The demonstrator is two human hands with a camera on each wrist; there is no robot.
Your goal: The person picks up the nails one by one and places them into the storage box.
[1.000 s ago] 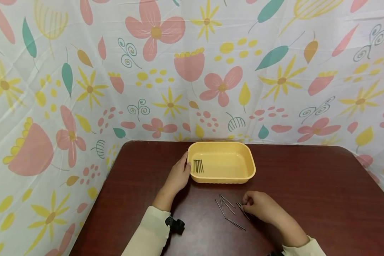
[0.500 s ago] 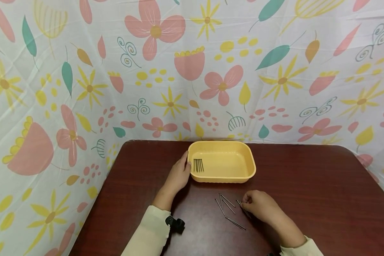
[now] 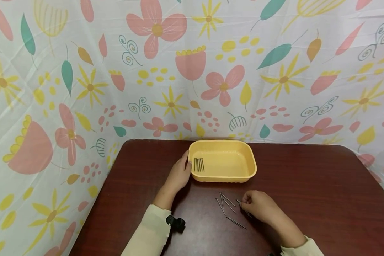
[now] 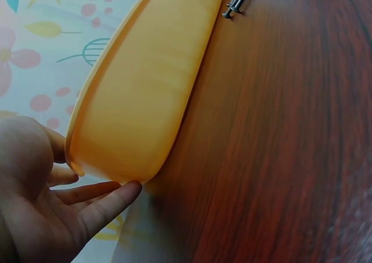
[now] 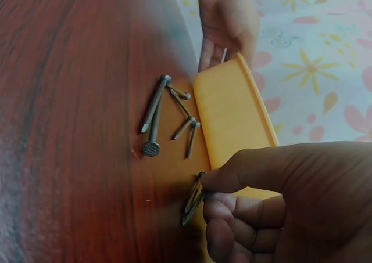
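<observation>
A yellow plastic tray [image 3: 224,179] stands on the table, with several dark nails [image 3: 199,164] lined up side by side at its left end. My left hand [image 3: 178,175] holds the tray's left end; in the left wrist view its fingers [image 4: 110,211] lie against the outer wall and rim. In front of the tray my right hand [image 3: 260,206] pinches a nail [image 5: 195,208] near its head between thumb and forefinger. Another nail lies right beside that one. To the left of this hand several loose nails [image 5: 154,115] are scattered on the tabletop, some crossing each other.
The dark red-brown wooden table [image 3: 140,160] has rounded far corners. White cloth printed with flowers [image 3: 224,87] hangs right behind its far edge and along the left side. A black wrist camera [image 3: 176,224] sits on the left sleeve.
My right hand has drawn in slightly over the two nails under its fingers and covers more of them. The left hand and the tray stay in place; the head view has shifted a little.
</observation>
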